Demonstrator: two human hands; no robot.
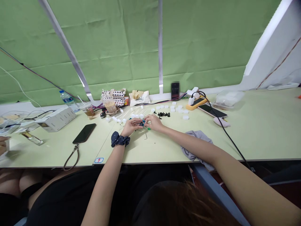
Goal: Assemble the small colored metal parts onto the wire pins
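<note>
My left hand (132, 126) and my right hand (154, 122) meet over the table, fingers pinched on opposite sides of a small blue and black part (142, 123). Fingers cover much of it, so its exact kind does not show. A dark dotted scrunchie (119, 140) circles my left wrist. Just below the hands lies a thin L-shaped metal key (146, 136), and a small green piece (149, 128) sits by my right fingertips. Beyond them are several black knob-like parts (164, 114), white round caps (180, 107) and thin clear rods with white ends (119, 120).
Left of me lie a phone (84, 133) with a strap and a white box (58, 119). Drink cups (110, 105) and bags stand at the back. On the right are a yellow multimeter (196, 103), another phone (212, 111), a black cable (225, 131) and a grey cloth (197, 137).
</note>
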